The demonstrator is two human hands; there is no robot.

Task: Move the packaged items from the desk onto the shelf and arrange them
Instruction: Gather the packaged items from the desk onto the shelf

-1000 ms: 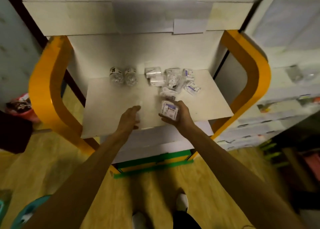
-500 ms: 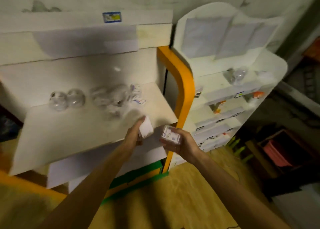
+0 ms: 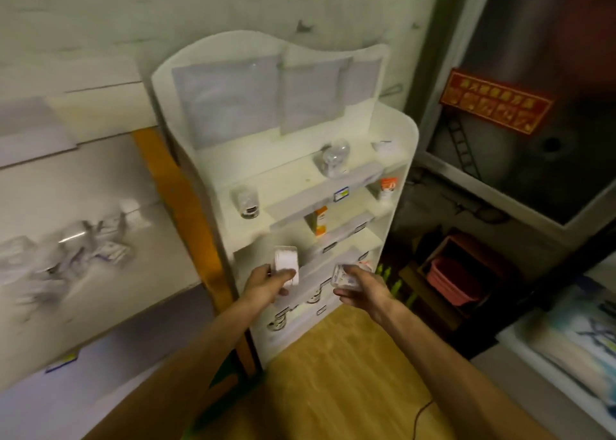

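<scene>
Far left on the desk [image 3: 110, 293]: blurred heap of clear-wrapped packets [image 3: 66, 256], shapes not clear. Left hand [image 3: 266, 281] raised, forearm stretched forward, fingers and thumb curled round a white rounded-rectangular package [image 3: 286, 264] standing upright above the knuckles. Right hand [image 3: 363, 288] at the same height, palm turned inward, fingers gripping a clear plastic packet [image 3: 343, 276] with a printed label, jutting left of the fingertips. Both just before the lower tiers of the white shelf [image 3: 393, 132], smooth board with a wavy top. On upper tiers: small jar [image 3: 248, 203], clear wrapped bundle [image 3: 333, 157], orange-and-white tube [image 3: 387, 188].
</scene>
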